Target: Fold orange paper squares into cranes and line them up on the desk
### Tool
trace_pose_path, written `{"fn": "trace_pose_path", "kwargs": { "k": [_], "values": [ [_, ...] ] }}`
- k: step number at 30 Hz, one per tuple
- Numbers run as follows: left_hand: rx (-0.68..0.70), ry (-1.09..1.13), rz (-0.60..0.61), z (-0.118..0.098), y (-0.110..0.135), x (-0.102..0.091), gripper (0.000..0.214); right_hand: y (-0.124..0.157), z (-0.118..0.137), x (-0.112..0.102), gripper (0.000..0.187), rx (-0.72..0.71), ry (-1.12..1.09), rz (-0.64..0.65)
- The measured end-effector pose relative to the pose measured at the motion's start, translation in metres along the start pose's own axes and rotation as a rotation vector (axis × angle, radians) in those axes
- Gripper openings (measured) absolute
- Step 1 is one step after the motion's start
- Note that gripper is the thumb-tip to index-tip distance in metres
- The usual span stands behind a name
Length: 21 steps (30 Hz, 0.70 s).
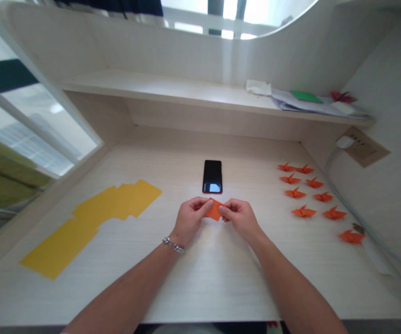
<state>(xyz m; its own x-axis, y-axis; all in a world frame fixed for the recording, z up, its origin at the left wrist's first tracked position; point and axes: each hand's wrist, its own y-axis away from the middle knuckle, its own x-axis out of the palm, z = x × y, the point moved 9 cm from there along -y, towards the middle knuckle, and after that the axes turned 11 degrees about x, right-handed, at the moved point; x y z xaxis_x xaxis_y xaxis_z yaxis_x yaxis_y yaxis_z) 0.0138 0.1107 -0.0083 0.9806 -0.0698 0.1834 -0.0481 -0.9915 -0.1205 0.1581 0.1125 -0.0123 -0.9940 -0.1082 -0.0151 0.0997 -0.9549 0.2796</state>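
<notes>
A small folded orange paper point(215, 209) is held between both hands just above the pale wooden desk point(200, 283). My left hand point(189, 219), with a metal bracelet at the wrist, pinches its left side. My right hand point(240, 216) pinches its right edge with thumb and forefinger. A black phone point(212, 176) lies flat just beyond the hands. Several finished orange paper cranes point(303, 212) stand in two rows at the right.
Yellow paper sheets point(92, 218) lie overlapping on the left of the desk. A shelf point(172, 90) above carries papers and a green sheet point(306, 97) at its right end. A wall socket with a white plug point(346, 141) and cable is on the right wall.
</notes>
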Motion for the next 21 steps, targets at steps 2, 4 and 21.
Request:
{"fn": "trace_pose_path", "kwargs": {
  "k": [2, 4, 21],
  "values": [
    [0.022, -0.035, -0.020, -0.002, -0.001, -0.003, 0.023, 0.000, -0.003, 0.000, 0.028, 0.018, -0.037, -0.014],
    [0.019, -0.035, -0.021, -0.001, -0.001, -0.003, 0.020, 0.001, -0.005, -0.001, 0.029, 0.034, -0.116, -0.036],
    [-0.016, -0.051, 0.019, 0.008, 0.000, 0.002, 0.025, 0.006, -0.003, 0.000, 0.036, -0.005, -0.098, -0.156]
  ]
}}
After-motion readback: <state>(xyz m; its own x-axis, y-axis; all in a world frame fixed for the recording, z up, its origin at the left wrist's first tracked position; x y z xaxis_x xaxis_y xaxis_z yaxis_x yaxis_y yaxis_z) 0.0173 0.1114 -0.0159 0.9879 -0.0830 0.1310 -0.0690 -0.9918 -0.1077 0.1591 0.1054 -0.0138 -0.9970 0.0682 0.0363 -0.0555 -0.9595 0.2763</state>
